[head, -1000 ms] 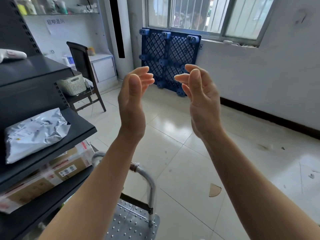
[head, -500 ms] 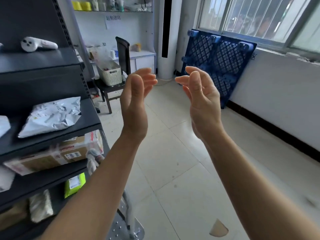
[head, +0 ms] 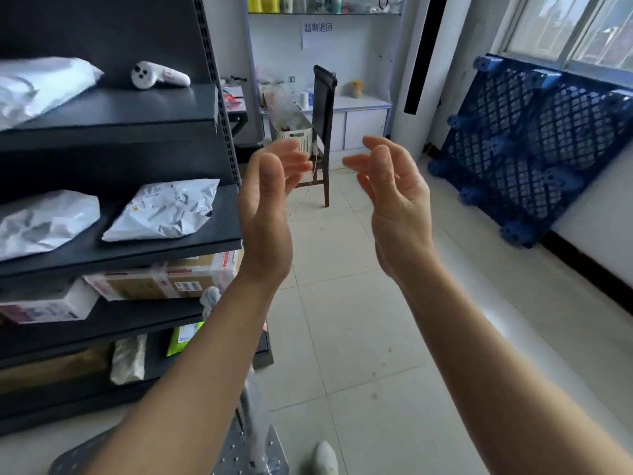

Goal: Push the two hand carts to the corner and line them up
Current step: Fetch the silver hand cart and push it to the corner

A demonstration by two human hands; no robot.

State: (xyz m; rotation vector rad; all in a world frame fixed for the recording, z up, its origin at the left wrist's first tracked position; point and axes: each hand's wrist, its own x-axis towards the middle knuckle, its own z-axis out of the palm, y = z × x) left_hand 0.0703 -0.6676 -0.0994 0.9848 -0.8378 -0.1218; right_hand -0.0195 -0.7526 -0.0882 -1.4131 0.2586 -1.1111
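My left hand [head: 267, 214] and my right hand [head: 397, 207] are raised in front of me, palms facing each other, fingers relaxed and slightly bent, holding nothing. Far below them, at the bottom edge, a hand cart [head: 253, 450] shows part of its perforated silver deck and a blurred upright handle tube, mostly hidden behind my left forearm. Neither hand touches the cart. Only this one cart is in view.
A black shelf rack [head: 144, 248] with grey parcels and cardboard boxes stands close on the left. A blue plastic pallet [head: 534, 145] leans on the right wall under the window. A dark chair [head: 323, 132] with a white basket stands ahead on the tiled floor [head: 349, 337].
The view has swung left: the shelf rack fills more of the left side and the blue pallet has slid to the right. Both hands keep the same raised, empty pose.
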